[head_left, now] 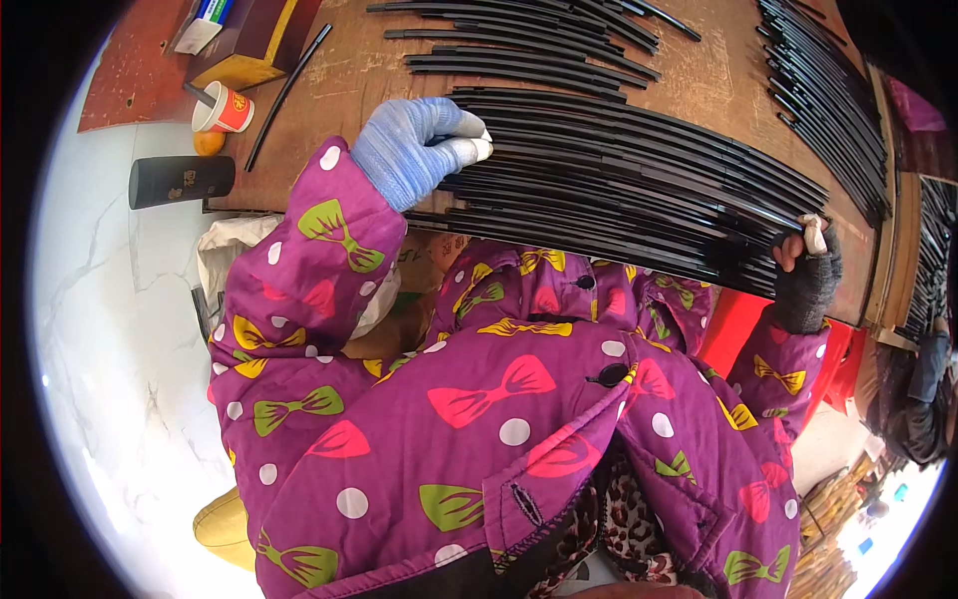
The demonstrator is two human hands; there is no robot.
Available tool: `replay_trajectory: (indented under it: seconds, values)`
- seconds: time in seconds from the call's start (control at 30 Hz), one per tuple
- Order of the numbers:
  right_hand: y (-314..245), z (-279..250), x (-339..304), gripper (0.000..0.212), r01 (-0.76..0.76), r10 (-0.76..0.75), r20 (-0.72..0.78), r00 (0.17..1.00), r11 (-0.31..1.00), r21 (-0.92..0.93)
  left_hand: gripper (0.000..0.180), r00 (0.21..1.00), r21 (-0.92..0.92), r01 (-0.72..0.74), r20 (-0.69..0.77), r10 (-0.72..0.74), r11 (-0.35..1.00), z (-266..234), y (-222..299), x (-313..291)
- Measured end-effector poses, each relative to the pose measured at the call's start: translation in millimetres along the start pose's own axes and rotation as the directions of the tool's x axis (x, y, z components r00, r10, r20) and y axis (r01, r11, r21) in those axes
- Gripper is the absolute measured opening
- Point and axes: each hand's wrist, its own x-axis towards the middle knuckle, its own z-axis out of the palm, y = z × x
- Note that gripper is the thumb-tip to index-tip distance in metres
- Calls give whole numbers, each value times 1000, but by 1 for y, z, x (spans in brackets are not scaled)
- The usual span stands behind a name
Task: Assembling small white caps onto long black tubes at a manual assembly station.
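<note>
Left of the rods (619,165), a cup (232,111) is sitting. At the rods' left ends, the left hand (414,150) is holding thumb and finger close together, rod tips lying right at its fingertips. At the rods' right ends, the right hand (810,270) is curling its fingers; from where I'm standing, I can't tell whether either hand is gripping one.

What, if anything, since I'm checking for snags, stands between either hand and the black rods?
Nothing visible: the left hand is at the left ends of the black rods, the right hand at their right ends. The cup is off left.
</note>
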Motion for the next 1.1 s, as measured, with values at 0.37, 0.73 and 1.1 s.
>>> replay_trajectory:
  seconds: [0.37, 0.73, 1.1]
  values:
    - [-38, -90, 20, 16, 70, -68, -21, 997, 996, 63, 14, 998, -6, -66, -17, 66, 998, -31, -10, 1]
    - [-48, -131, 57, 17, -214, 143, -159, 977, 616, -758, 14, 995, 119, 68, -75, -59, 991, -34, -30, 20]
    - [-70, -125, 88, 32, -20, -299, 11, 954, -103, -994, 17, 955, 455, -230, -66, 291, 860, -25, -18, 35]
